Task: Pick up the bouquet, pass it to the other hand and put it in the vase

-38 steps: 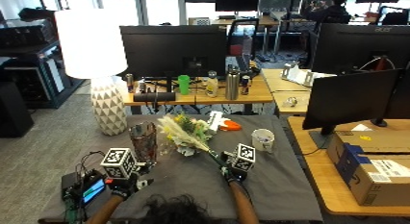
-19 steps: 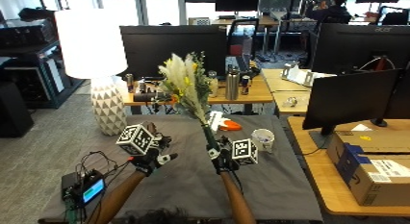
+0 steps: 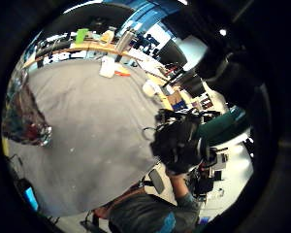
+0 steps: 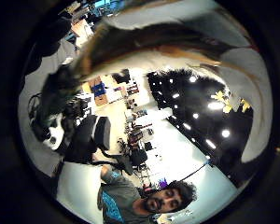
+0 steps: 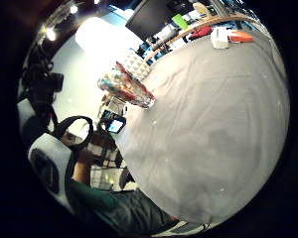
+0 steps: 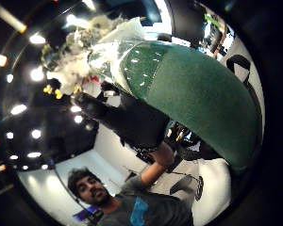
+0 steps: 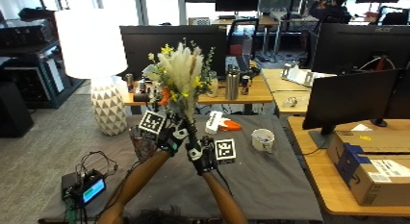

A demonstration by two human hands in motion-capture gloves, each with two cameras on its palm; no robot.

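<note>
The bouquet (image 7: 179, 72), pale plumes with yellow, white and orange flowers, stands upright above the grey-covered table (image 7: 256, 178). My left hand (image 7: 170, 133) grips its stems just under the blooms. My right hand (image 7: 202, 152) holds the stem end right below and beside the left. The right thumb side palm view shows the green-wrapped stems (image 6: 188, 89) close to the palm, with the left hand (image 6: 127, 117) curled round them higher up. The glass vase (image 7: 142, 144) stands on the table just left of my left forearm; it also appears as the vase (image 5: 126, 89) in the right little finger side view.
A white lamp (image 7: 96, 51) stands at the table's back left. A white mug (image 7: 262, 140) and a white and orange object (image 7: 218, 123) lie behind my hands. A small device with a screen (image 7: 86, 188) sits at the front left corner. Cardboard boxes (image 7: 371, 159) are on the right.
My right hand has lifted the bouquet off the table and turned it upright. My left hand has risen from beside the vase and closed on the stems.
</note>
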